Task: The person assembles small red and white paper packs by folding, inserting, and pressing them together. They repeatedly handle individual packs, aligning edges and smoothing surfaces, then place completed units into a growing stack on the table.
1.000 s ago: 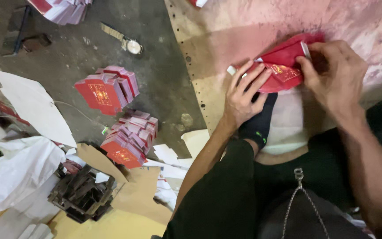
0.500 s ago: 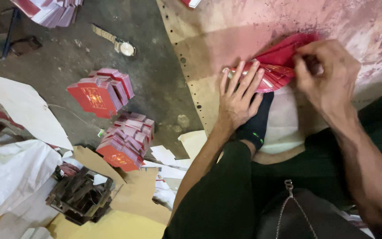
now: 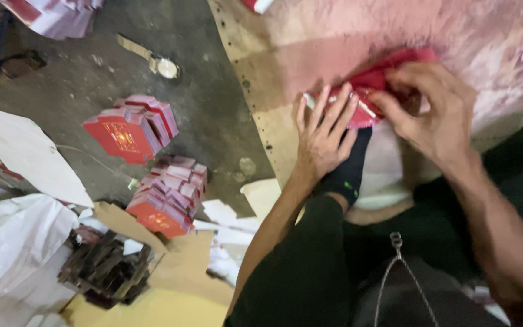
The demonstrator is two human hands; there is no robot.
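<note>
A red paper piece (image 3: 375,85) lies on a pink-stained wooden board (image 3: 285,60). My left hand (image 3: 324,136) presses flat on its left part, fingers spread. My right hand (image 3: 434,109) pinches and folds the right part of the same red piece, covering much of it. A foot in a black sock (image 3: 347,175) rests on the board just below my left hand.
On the dark floor to the left stand two stacks of finished red paper pieces (image 3: 131,130) (image 3: 167,200). A white sack (image 3: 13,242), torn cardboard (image 3: 170,284), a dark metal tool (image 3: 101,269) and a small round tape roll (image 3: 165,66) lie around.
The view shifted slightly. My right hand moved down over the red piece and now covers more of it; my left hand stays pressed on its left part.
</note>
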